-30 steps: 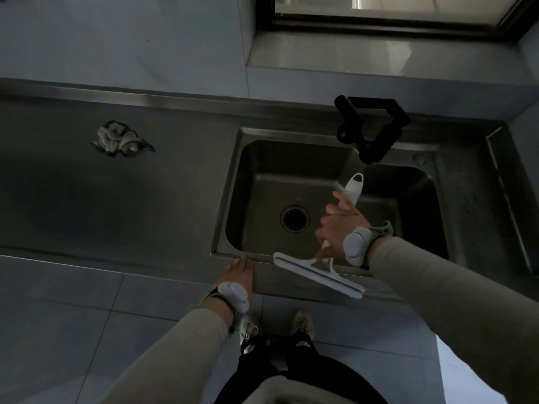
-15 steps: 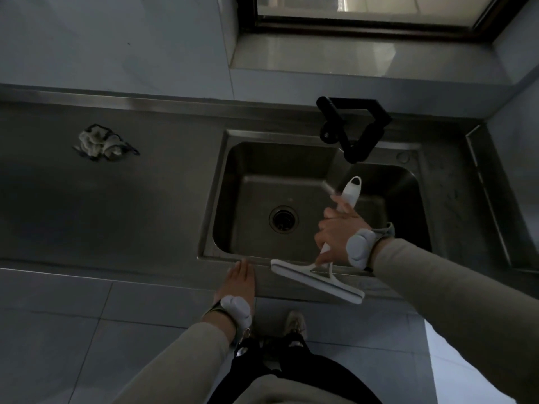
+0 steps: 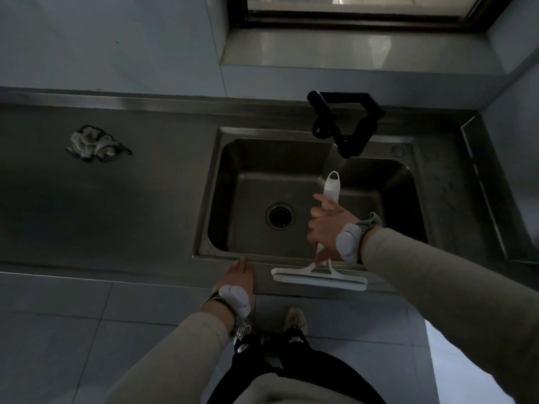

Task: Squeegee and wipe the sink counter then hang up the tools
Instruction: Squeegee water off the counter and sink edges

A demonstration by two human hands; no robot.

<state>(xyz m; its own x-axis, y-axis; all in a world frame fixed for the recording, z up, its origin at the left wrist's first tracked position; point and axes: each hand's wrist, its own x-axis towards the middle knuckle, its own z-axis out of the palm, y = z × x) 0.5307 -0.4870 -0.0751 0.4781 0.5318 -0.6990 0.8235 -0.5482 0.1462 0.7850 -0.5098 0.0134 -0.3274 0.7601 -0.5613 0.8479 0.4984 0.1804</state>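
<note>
With the right hand (image 3: 326, 225) wrapped round the squeegee (image 3: 319, 279), its blade on the worktop's (image 3: 116, 199) front strip at the sink's (image 3: 213, 199) 6 o'clock, and the left hand (image 3: 237, 277) flat and empty, keep the blade flush, pressing evenly toward the basin.

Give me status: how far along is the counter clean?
Nothing looks finished. In hand: right hand grips the white squeegee, blade on the counter's front strip by the sink; left hand rests flat there. Left: wiping with the crumpled cloth, lying untouched, then hanging both tools.
</note>
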